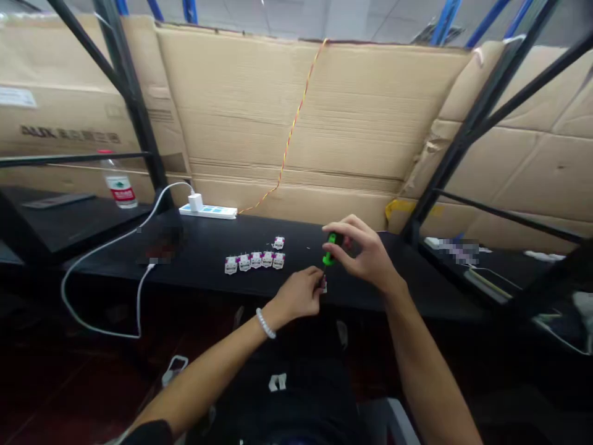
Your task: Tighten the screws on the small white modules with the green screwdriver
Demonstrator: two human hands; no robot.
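Fingers (345,238) of the right hand (365,253) are pinched round the top of a green-handled screwdriver (330,248), w/ thumb and forefinger closed on the handle; tool stands roughly upright, tilted a bit, tip pointing down toward the left hand (299,293). Left fingers are curled tight on a small white-and-purple part (323,285) at the front edge of the black table (208,247); only a sliver of the part shows past the knuckles, so its shape can't be told. Screwdriver tip meets or nearly meets that part; exact contact hidden by the fingers. White bead bracelet (265,323) sits on the left wrist.

Head view, rest of scene: row of five like parts (254,261) lies on the table just left of the hands, approx side by side, w/ one more part (278,242) a little behind the row's right end. Further back-left, a white power strip (208,211) w/ a white charger plugged in; its white cable (99,247) loops off the table edge and down. Plastic bottle w/ red label (119,182) stands on the neighbouring table at left. Cardboard sheets (324,123) line the back, w/ a red-yellow twisted wire (291,130) hanging down across them. Black metal frame bars (134,105) rise left and right.
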